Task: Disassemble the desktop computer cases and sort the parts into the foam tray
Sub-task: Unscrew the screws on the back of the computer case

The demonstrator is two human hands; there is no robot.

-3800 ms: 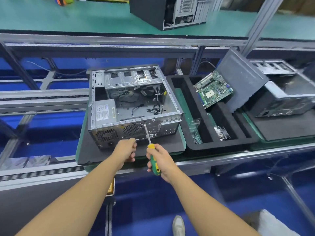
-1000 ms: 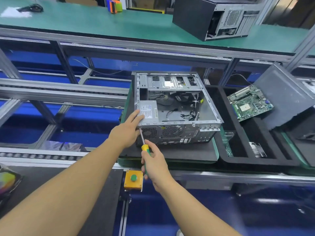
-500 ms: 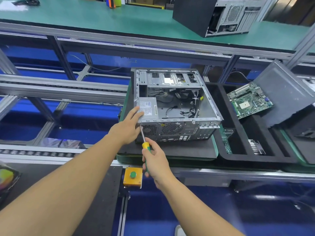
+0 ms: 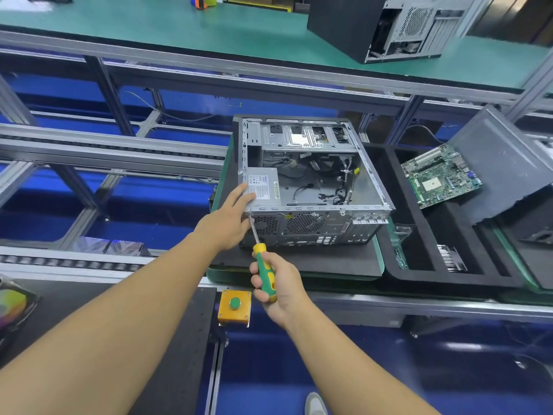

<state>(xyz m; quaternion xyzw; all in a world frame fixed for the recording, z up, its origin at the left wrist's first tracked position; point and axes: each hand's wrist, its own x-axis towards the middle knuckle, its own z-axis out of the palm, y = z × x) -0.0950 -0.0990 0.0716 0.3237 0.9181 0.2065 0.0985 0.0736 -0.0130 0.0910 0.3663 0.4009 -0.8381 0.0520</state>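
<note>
An opened grey computer case lies on a dark mat, its rear panel facing me. My left hand rests on the case's near left corner, fingers straight over the labelled power supply. My right hand grips the green and yellow handle of a screwdriver; its tip meets the rear panel's upper left corner. To the right sits the black foam tray, with a green motherboard leaning at its far end and small parts in its slots.
A grey side panel leans to the right of the motherboard. Another black case stands on the green upper shelf. A yellow box with a green button sits below the mat's front edge. Conveyor rails run to the left.
Earlier the screwdriver tip was at the middle of the rear panel; it now sits at the upper left corner. My left hand moved from the panel's front up onto the power supply.
</note>
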